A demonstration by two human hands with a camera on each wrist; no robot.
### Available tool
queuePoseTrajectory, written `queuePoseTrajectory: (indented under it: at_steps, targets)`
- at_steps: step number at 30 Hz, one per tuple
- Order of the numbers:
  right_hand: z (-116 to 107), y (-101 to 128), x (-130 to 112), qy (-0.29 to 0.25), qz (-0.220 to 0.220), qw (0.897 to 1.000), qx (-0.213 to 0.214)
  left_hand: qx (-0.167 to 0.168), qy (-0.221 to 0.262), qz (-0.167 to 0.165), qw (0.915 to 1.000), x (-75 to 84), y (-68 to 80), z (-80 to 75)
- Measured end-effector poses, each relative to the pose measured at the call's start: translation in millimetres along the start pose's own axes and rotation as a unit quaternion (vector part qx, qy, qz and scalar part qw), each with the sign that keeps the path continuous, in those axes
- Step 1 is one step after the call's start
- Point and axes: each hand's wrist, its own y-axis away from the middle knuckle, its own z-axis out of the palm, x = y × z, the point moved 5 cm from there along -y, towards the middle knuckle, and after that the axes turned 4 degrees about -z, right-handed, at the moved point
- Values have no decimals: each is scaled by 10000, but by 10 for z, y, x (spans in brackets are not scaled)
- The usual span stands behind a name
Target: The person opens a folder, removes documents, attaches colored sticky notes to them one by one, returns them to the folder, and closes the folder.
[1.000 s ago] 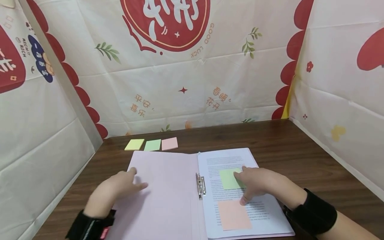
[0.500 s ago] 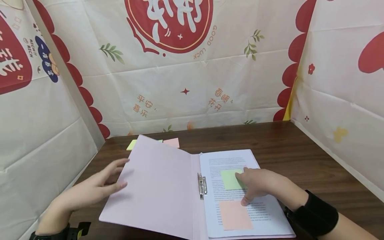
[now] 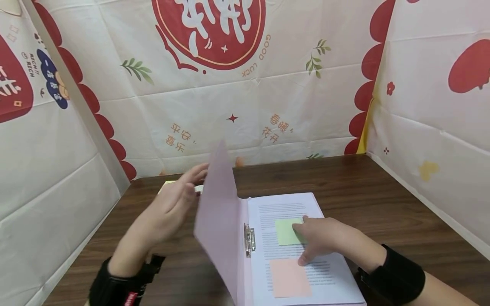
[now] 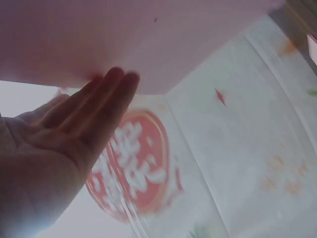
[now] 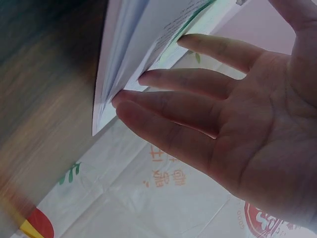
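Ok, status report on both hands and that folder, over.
Left hand open, straight fingers pushing the folder cover up, near vertical. Right hand open, flat on the page over the green note. Nothing blocking the cover.

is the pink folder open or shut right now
Partly open: the folder cover stands nearly upright, pushed by the left hand, while the right hand rests on the printed page.

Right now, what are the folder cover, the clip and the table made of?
Folder cover: thin matte pink card or plastic sheet, seemingly; it bows as the left hand lifts it. Clip: likely metal, silver and shiny. Table: dark wood grain, possibly laminate, with slight sheen.
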Motion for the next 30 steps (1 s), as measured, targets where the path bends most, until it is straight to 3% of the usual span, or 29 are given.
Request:
queuePoseTrajectory:
  at_steps: [5, 9, 15, 21, 26, 30]
  targets:
    - [-56, 48, -23, 140, -171, 9997, 118, -197, -375, -16, 9991, 244, -240, 394]
    - [-249, 133, 70, 240, -301, 9985, 401, -799, -1024, -136, 9914, 365, -348, 806]
    - [-714, 283, 520, -144, 26, 9936, 1116, -1596, -2010, 307, 9660, 434, -366, 1433]
    - [-934, 423, 907, -256, 257, 9894, 1407, -2291, -2784, 562, 9310, 373, -246, 1930]
    - [-921, 420, 924, -253, 226, 9904, 1338, -2740, -3218, 383, 9055, 322, -142, 2147]
    - [-874, 387, 848, -298, 142, 9930, 1138, -2793, -3494, 258, 8940, 309, -103, 2235]
